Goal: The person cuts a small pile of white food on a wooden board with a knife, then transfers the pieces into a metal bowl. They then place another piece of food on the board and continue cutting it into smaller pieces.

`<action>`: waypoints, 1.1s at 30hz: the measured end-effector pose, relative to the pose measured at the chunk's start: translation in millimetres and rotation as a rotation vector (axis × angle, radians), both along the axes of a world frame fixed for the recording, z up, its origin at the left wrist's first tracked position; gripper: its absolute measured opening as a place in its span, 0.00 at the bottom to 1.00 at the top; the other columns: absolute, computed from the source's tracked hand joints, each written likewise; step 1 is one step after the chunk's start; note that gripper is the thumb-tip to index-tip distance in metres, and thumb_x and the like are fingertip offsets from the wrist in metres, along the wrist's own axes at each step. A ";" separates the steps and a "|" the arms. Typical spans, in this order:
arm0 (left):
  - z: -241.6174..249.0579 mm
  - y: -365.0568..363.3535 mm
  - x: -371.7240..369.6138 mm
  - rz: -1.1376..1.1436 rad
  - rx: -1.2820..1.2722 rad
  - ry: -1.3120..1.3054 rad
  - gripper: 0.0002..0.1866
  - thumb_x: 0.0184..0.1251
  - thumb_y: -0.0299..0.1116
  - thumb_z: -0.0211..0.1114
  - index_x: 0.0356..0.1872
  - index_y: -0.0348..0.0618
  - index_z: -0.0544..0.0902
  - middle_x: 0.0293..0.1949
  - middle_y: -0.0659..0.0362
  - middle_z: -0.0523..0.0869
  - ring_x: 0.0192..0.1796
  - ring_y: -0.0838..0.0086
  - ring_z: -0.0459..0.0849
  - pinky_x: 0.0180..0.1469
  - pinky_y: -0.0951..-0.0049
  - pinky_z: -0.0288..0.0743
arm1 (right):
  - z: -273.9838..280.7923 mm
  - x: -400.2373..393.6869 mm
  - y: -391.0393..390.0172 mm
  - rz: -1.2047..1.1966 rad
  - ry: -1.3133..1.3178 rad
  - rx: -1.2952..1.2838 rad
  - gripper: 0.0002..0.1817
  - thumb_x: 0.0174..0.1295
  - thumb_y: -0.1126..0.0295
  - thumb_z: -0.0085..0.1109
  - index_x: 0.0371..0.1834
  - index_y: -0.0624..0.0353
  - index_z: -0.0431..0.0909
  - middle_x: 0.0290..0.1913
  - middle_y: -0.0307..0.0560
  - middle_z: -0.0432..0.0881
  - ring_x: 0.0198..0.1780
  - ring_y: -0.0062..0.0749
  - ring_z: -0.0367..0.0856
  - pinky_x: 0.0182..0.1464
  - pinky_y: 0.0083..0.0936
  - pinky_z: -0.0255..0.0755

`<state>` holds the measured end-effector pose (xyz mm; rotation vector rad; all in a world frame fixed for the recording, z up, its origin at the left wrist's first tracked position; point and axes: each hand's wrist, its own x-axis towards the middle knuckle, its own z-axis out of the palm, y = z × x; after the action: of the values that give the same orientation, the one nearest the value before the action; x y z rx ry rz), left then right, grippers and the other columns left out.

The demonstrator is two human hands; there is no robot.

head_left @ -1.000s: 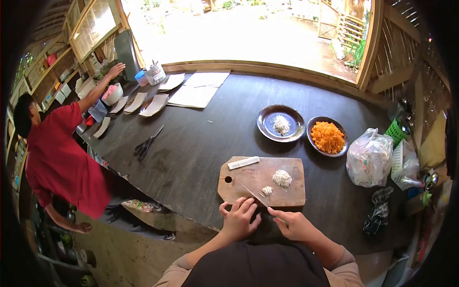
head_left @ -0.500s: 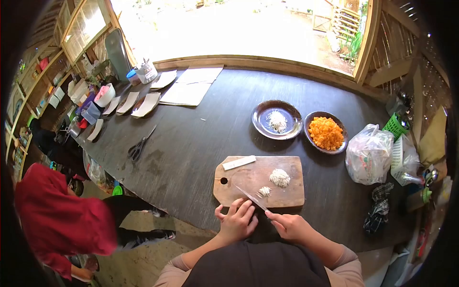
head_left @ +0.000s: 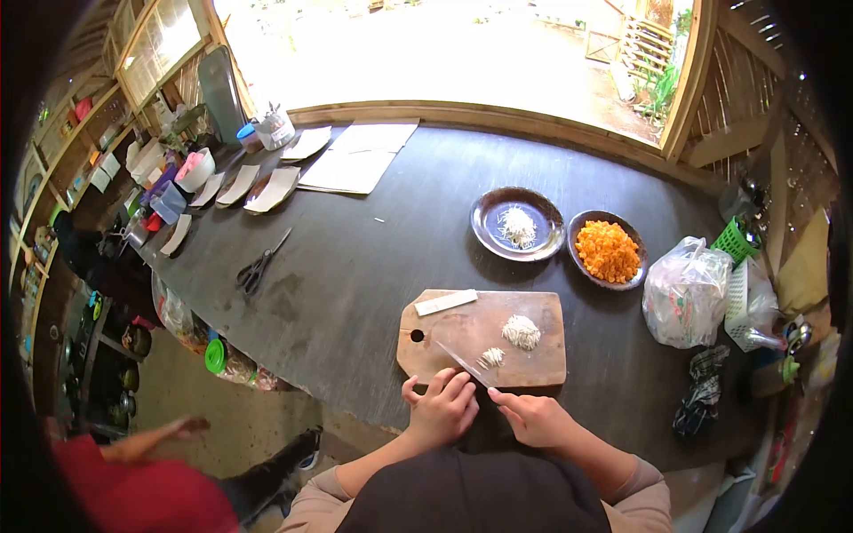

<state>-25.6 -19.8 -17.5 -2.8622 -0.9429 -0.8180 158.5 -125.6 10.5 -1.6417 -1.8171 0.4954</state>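
My right hand (head_left: 536, 417) grips a knife (head_left: 460, 362), its blade slanting up and left over the near edge of the wooden cutting board (head_left: 462, 330). Beside the blade, my left hand (head_left: 442, 407) has its fingers curled at the board's near edge; what lies under them is hidden. Right by the blade is a small group of white slivers (head_left: 490, 357). A larger heap of white shreds (head_left: 521, 332) lies farther right on the board. Along the board's far left edge rests a white block-like strip (head_left: 446, 303).
Behind the board stand a dark plate (head_left: 484, 240) with white shreds and a bowl of orange pieces (head_left: 608, 252). A plastic bag (head_left: 686, 291) and dark cloth (head_left: 701, 391) lie right. Scissors (head_left: 259, 265) lie left. A person in a red top (head_left: 142, 489) is at lower left.
The person in red has moved down toward the lower left edge, with one arm now stretched out. My hands and the knife look nearly the same.
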 end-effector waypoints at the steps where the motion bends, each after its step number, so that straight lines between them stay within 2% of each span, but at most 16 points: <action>1: -0.4 1.1 0.3 -0.003 0.008 0.002 0.10 0.60 0.43 0.65 0.40 0.55 0.85 0.50 0.72 0.82 0.60 0.79 0.77 0.62 0.45 0.46 | 0.9 -0.5 1.1 -0.003 0.003 0.010 0.20 0.66 0.70 0.59 0.62 0.48 0.77 0.24 0.52 0.81 0.25 0.47 0.83 0.28 0.39 0.78; 7: 2.5 -1.1 0.3 -0.012 -0.020 -0.025 0.11 0.56 0.42 0.68 0.39 0.54 0.85 0.47 0.72 0.83 0.58 0.77 0.78 0.62 0.47 0.46 | 9.4 0.3 2.6 -0.001 0.037 -0.017 0.20 0.66 0.70 0.59 0.62 0.49 0.77 0.28 0.55 0.84 0.28 0.51 0.84 0.31 0.41 0.78; 9: 2.2 -1.8 0.2 -0.009 -0.033 -0.047 0.11 0.56 0.42 0.69 0.39 0.54 0.85 0.47 0.72 0.83 0.58 0.77 0.79 0.62 0.47 0.46 | 18.4 5.9 3.3 0.032 0.185 -0.014 0.21 0.66 0.71 0.59 0.63 0.51 0.77 0.31 0.57 0.84 0.30 0.52 0.84 0.34 0.41 0.78; 12: 2.5 -1.9 2.0 -0.016 -0.042 -0.094 0.12 0.56 0.42 0.69 0.40 0.53 0.85 0.47 0.71 0.84 0.58 0.77 0.79 0.62 0.47 0.46 | 17.3 9.5 -0.6 0.005 0.189 -0.005 0.21 0.66 0.72 0.60 0.63 0.52 0.76 0.33 0.58 0.85 0.31 0.52 0.84 0.35 0.39 0.78; 21: 5.1 -2.8 0.8 -0.020 -0.036 -0.053 0.13 0.57 0.44 0.68 0.40 0.52 0.85 0.46 0.69 0.84 0.59 0.76 0.78 0.62 0.48 0.46 | 8.2 7.6 -5.1 0.031 0.168 -0.013 0.21 0.66 0.71 0.60 0.63 0.50 0.77 0.30 0.56 0.85 0.29 0.50 0.85 0.33 0.39 0.78; 33: 7.4 -2.7 1.1 -0.025 -0.044 -0.044 0.13 0.56 0.43 0.69 0.39 0.51 0.85 0.46 0.69 0.84 0.58 0.76 0.78 0.61 0.48 0.48 | 11.0 9.6 -8.2 0.021 0.163 -0.049 0.21 0.65 0.70 0.60 0.62 0.48 0.78 0.30 0.56 0.85 0.28 0.50 0.84 0.31 0.38 0.78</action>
<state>-24.5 -22.6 -10.1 -2.9102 -0.9435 -0.8766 168.1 -133.8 21.5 -1.5675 -1.7157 0.6682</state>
